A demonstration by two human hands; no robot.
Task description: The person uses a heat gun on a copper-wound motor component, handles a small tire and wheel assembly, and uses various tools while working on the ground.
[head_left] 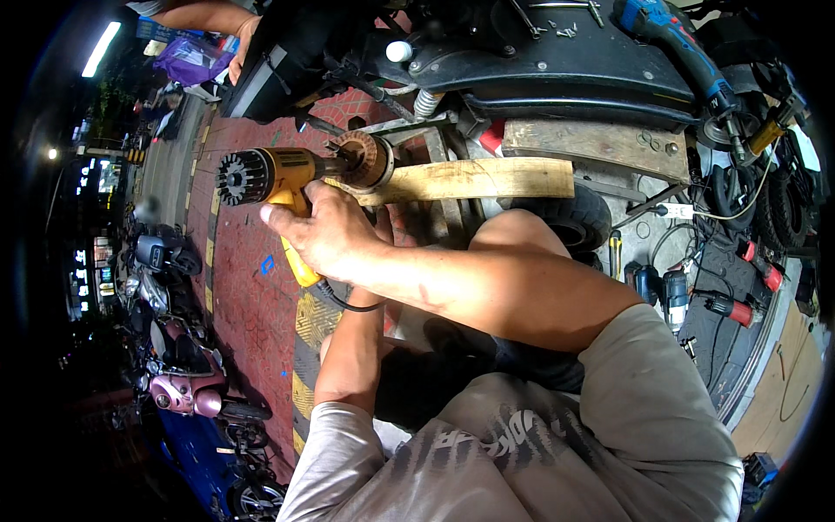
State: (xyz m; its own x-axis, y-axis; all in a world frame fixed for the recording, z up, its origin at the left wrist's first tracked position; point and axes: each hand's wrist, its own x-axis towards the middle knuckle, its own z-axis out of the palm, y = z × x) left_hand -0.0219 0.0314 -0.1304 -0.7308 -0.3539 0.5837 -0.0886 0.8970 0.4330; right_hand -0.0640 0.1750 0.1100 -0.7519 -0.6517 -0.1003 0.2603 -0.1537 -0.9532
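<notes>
My right hand [326, 230] is wrapped round the yellow handle of a heat gun [283, 174] with a black vented rear end. Its metal nozzle points right, toward a round copper-wound motor stator [370, 161], close to its windings. The stator sits at the left end of a pale wooden board [487, 179]. My left forearm [348, 357] rises beneath the right one. My left hand [383, 228] is mostly hidden behind the right wrist; only a bit of finger shows below the board, so its hold is unclear. A black cord [352, 306] hangs from the heat gun's handle.
A black scooter deck [557, 65] with loose screws and a blue cordless tool [674, 43] lies ahead. A small tyre [570, 217] is beyond my knee. Power tools [674, 296] and a white power strip [674, 210] are at right. Another person's hand [243, 43] is at upper left.
</notes>
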